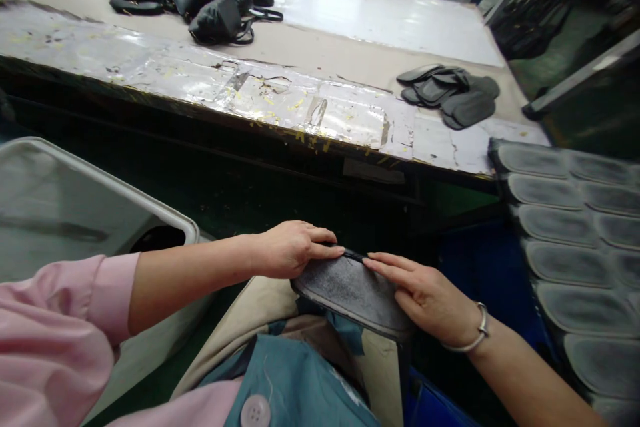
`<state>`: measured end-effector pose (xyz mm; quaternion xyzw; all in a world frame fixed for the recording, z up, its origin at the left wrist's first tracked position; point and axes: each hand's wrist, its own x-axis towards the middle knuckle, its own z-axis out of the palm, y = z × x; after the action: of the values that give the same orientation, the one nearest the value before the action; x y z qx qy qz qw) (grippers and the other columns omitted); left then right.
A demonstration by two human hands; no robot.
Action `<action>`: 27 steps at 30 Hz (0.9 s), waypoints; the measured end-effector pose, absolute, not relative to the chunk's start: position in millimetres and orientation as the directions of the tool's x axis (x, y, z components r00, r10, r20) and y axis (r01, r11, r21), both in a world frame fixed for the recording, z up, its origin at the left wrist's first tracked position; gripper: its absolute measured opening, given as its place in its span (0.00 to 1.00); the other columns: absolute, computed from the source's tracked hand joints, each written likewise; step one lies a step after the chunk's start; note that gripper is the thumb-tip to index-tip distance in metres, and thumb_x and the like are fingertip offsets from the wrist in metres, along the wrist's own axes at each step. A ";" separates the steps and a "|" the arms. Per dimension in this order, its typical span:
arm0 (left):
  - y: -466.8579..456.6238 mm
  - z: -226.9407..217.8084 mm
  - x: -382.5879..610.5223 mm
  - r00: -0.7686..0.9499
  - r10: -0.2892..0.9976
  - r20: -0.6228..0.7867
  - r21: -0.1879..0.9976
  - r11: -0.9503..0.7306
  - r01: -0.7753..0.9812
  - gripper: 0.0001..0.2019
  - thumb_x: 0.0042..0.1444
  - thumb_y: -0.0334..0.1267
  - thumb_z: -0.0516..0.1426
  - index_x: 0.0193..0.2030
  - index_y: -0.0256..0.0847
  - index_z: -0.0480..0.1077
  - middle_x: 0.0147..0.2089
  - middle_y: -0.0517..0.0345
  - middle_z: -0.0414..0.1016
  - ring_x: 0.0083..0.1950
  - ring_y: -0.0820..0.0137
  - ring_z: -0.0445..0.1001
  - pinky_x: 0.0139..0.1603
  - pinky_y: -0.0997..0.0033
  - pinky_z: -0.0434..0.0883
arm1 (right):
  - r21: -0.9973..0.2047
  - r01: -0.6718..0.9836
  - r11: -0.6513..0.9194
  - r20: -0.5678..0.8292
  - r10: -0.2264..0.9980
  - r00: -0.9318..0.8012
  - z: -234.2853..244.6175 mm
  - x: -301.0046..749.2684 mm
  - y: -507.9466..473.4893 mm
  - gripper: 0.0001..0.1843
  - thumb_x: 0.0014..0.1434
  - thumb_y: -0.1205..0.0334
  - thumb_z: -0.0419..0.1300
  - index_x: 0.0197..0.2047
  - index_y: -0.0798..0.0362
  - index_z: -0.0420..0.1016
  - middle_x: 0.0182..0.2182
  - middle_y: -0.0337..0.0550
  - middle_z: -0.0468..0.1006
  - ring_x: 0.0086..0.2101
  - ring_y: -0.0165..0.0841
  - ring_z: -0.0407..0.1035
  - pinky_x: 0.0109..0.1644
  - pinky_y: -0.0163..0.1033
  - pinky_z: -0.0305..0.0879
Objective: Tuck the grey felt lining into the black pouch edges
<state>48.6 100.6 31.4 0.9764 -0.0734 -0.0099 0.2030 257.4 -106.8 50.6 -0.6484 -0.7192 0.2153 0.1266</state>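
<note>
A dark grey oval panel [353,287] with a stitched-looking rim lies in front of my lap, on what looks like a box-shaped support. My left hand [300,248] grips its far edge at the left, with thumb and index finger along the black rim. At the right, my right hand [425,293] holds the same rim with its fingertips, the other fingers resting over the panel's side. A small gap of black edge shows between the two hands. The panel's underside is hidden.
Similar oval panels [560,250] lie in rows on a rack at the right. More dark pieces [450,93] are piled on the worn worktable [300,103]. Black bags [215,20] sit at its far left. A pale bin [90,180] stands beside my left arm.
</note>
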 end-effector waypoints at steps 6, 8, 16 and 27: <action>95.9 24.8 48.5 0.992 -0.117 0.044 0.443 -0.888 -0.124 0.24 0.56 0.30 0.49 0.61 0.46 0.62 0.59 0.50 0.67 0.50 0.64 0.72 0.51 0.64 0.68 | -0.497 0.868 0.002 -0.005 1.000 -0.004 40.3 266.4 -134.2 0.22 0.62 0.71 0.48 0.57 0.48 0.67 0.54 0.43 0.71 0.52 0.33 0.67 0.57 0.41 0.67; 97.1 25.8 49.4 0.995 -0.097 0.013 0.454 -0.886 -0.092 0.24 0.57 0.30 0.49 0.61 0.47 0.62 0.59 0.51 0.67 0.54 0.61 0.70 0.55 0.58 0.66 | -0.471 0.882 -0.015 -0.014 1.000 0.009 39.9 265.3 -133.4 0.22 0.62 0.72 0.48 0.57 0.47 0.68 0.54 0.42 0.71 0.51 0.32 0.68 0.56 0.42 0.68; 84.0 51.6 17.7 0.983 -0.023 0.180 0.628 -0.767 -0.133 0.20 0.60 0.41 0.52 0.58 0.43 0.64 0.63 0.46 0.62 0.66 0.57 0.55 0.65 0.49 0.52 | -0.460 0.883 -0.093 0.131 0.977 0.171 58.2 234.2 -155.2 0.19 0.61 0.64 0.54 0.55 0.51 0.68 0.52 0.47 0.70 0.50 0.37 0.66 0.54 0.44 0.67; 32.8 30.1 7.9 0.888 -0.086 0.452 0.236 -0.948 -0.213 0.07 0.58 0.33 0.54 0.42 0.38 0.71 0.40 0.56 0.76 0.41 0.68 0.70 0.48 0.65 0.67 | -0.319 0.946 -0.053 0.339 0.926 0.166 28.1 174.4 -174.3 0.11 0.55 0.75 0.59 0.42 0.58 0.72 0.36 0.48 0.72 0.37 0.36 0.65 0.41 0.44 0.67</action>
<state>7.9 32.8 30.1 0.9612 -0.0779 0.2239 0.1412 174.4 -174.3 28.1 -0.7253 -0.6454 -0.0214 0.2386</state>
